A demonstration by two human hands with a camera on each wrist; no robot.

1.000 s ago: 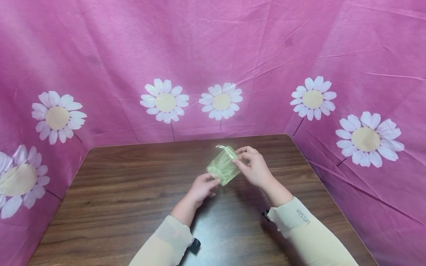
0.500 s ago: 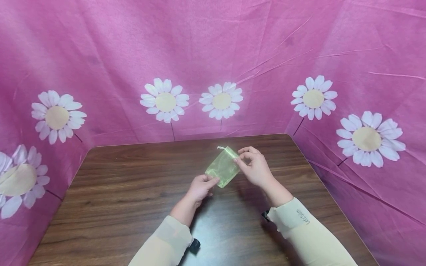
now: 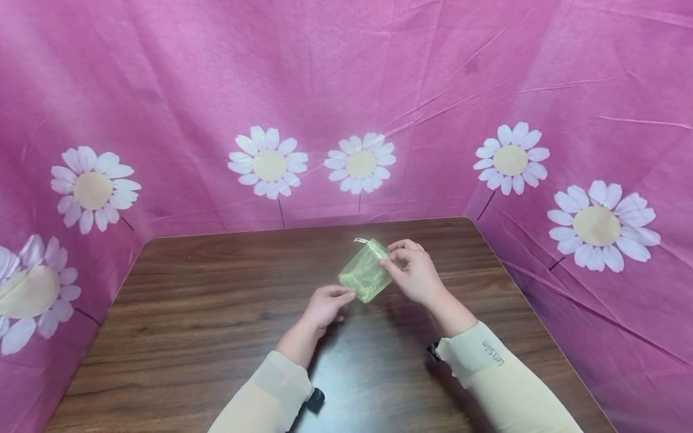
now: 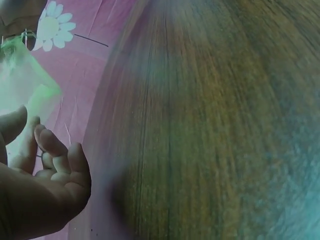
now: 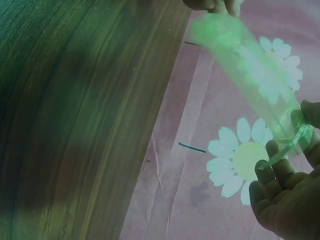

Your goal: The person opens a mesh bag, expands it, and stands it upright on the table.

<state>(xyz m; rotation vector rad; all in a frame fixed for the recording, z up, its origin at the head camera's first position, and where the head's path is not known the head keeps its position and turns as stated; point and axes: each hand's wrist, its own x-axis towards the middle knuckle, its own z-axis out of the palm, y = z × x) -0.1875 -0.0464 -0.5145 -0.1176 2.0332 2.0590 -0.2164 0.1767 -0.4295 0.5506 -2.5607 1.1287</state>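
Observation:
A small, sheer light-green drawstring pouch (image 3: 365, 273) is held above the table between my two hands. Its white cord ends (image 3: 361, 240) stick out at the upper left. My right hand (image 3: 415, 270) pinches the pouch's upper side near the gathered band, thumb on the near face. In the right wrist view that band (image 5: 300, 137) lies between thumb and fingers. At the opposite, lower end, my left hand (image 3: 326, 307) pinches the pouch's edge with thumb and forefinger. The left wrist view has the pouch (image 4: 42, 92) partly cut off at its left edge.
A dark wood-grain table (image 3: 216, 337) lies under both hands. Pink cloth (image 3: 325, 72) printed with white daisies hangs around its back and sides. Both sleeves are pale, with a black device (image 3: 316, 400) at the left wrist.
The pouch was drawn flatter half a second ago and has since shifted slightly right, its lower edge now nearer the left thumb tip. Both hands have barely moved.

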